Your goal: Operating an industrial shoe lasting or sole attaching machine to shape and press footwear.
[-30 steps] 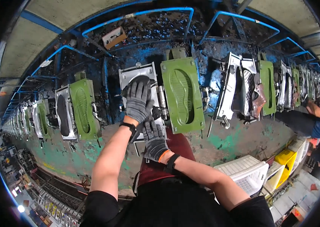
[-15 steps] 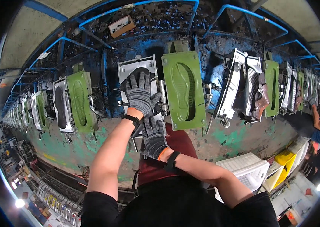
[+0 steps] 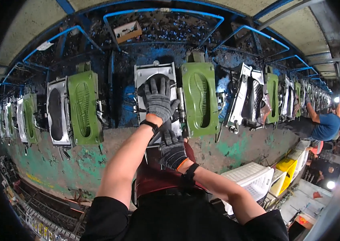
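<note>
In front of me lies an unfolded shoe-sole mould, with a silver half point(image 3: 169, 70) and a green half point(image 3: 186, 100) side by side. A dark shoe sole point(image 3: 142, 90) sits in the silver half, mostly covered by my hands. My left hand point(image 3: 160, 100), in a grey knit glove, presses flat over the sole's upper part with its fingers spread. Closer to my body, my right hand point(image 3: 173, 151) wears a matching glove. Its fingers reach out over the lower end of the sole and mould, and nothing shows in its grasp.
More moulds stand in a row on both sides, including a green one point(image 3: 83, 104) at left. Blue rails point(image 3: 166, 11) run behind. White crates point(image 3: 250, 176) and a yellow one point(image 3: 285, 168) stand at right. A co-worker point(image 3: 326, 126) is farther right.
The whole view has shifted, bringing the co-worker further into sight. Both hands stay over the sole in the silver half, the right one slightly nearer my body.
</note>
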The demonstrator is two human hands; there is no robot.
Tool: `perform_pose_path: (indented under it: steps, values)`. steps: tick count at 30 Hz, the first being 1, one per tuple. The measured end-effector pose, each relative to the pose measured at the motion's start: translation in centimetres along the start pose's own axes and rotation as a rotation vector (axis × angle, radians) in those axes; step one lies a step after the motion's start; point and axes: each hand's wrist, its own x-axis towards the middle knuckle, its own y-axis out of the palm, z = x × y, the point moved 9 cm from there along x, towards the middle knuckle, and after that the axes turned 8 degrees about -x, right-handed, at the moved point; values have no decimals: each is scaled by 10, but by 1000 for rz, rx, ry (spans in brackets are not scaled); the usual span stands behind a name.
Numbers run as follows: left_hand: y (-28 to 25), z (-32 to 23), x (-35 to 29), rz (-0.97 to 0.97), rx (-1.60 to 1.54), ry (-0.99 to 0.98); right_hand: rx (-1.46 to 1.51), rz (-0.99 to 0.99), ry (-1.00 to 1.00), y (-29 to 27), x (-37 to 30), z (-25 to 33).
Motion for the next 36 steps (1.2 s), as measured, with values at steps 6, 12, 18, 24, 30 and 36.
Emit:
perform_pose_path:
  steps: [6,12,18,24,30,36]
  values:
    - [-21,4,4,-92,-36,-14,373,334,202,117,-7,-13]
    - [-16,101,8,-253,-533,-253,-121,46,-32,100,-12,-13]
    - [148,269,-73,-181,-593,-403,-105,91,37,94,-24,-8]
    - [181,247,-162,146,-433,-536,105,49,-572,69,3,-23]
    - [-34,13,-112,-102,-543,-293,337,-348,-586,46,-26,-74]
    - [29,-180,-67,-46,-287,105,686,-235,23,5,-105,-295]
